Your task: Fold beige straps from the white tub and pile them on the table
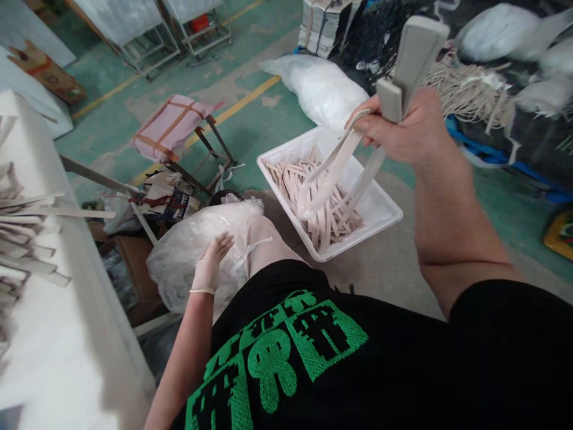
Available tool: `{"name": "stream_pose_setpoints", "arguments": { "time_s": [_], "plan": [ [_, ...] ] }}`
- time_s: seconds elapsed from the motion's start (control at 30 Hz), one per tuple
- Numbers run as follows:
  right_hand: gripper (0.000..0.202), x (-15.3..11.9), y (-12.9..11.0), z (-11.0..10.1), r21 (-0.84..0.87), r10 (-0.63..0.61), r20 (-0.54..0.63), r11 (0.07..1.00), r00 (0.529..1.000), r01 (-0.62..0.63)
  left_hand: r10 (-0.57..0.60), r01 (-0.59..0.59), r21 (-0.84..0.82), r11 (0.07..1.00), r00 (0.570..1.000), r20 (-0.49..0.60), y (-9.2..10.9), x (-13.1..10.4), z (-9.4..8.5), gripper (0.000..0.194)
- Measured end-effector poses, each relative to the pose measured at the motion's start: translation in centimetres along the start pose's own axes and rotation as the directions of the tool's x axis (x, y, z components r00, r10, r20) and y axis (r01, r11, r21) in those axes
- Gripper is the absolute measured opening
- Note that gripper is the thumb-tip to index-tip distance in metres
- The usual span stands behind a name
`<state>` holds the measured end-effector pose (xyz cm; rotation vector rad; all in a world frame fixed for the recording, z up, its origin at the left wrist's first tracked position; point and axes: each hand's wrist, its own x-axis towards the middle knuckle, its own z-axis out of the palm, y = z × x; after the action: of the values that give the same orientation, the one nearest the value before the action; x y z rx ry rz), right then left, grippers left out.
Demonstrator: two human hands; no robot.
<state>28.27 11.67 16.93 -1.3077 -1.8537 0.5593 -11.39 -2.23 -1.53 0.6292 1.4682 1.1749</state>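
My right hand (pixel 398 128) is raised and closed around several pale, flat strips (pixel 344 149). Their broad ends stick up above the fist, while the long ends hang down in a loop over a white plastic tub (pixel 286 145). Similar beige strips (pixel 329 224) lie tangled inside that tub. Down by my lap, my left hand (pixel 215 254) wears a pale glove with a rolled cuff. Its fingers are loosely extended and nothing shows in them. Behind it is a clear plastic bag (pixel 179 257).
At left stands a white table (pixel 89 322) with piled strips (pixel 27 239). A pink-covered stool (pixel 170 128) is ahead, and a stuffed white sack (pixel 322 89) lies beyond the tub. Bundled cords (pixel 474 95) and more bags occupy the right. An open carton (pixel 143 269) sits beside the table.
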Motion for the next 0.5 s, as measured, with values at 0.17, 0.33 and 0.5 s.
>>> {"name": "stream_pose_setpoints", "arguments": {
  "time_s": [0.17, 0.33, 0.5],
  "plan": [
    [0.022, 1.5, 4.1, 1.0, -0.268, 0.121, 0.122, 0.960, 0.985, -0.085, 0.085, -0.085, 0.014, 0.996, 0.991, -0.098, 0.8, -1.1, -1.6, 0.055],
    [0.025, 0.3, 5.7, 3.6, -0.078, 0.260, 0.122, 0.965, 0.958, -0.252, 0.134, -0.116, 0.241, 0.964, 0.989, -0.063, -1.0, -0.8, -2.7, 0.043],
    [0.027, -2.7, 5.0, 7.1, 0.198, 0.304, 0.337, 0.902, 0.891, -0.383, -0.033, 0.025, 0.589, 0.808, 0.999, 0.004, -5.2, 1.0, -1.8, 0.031]
  ]
}}
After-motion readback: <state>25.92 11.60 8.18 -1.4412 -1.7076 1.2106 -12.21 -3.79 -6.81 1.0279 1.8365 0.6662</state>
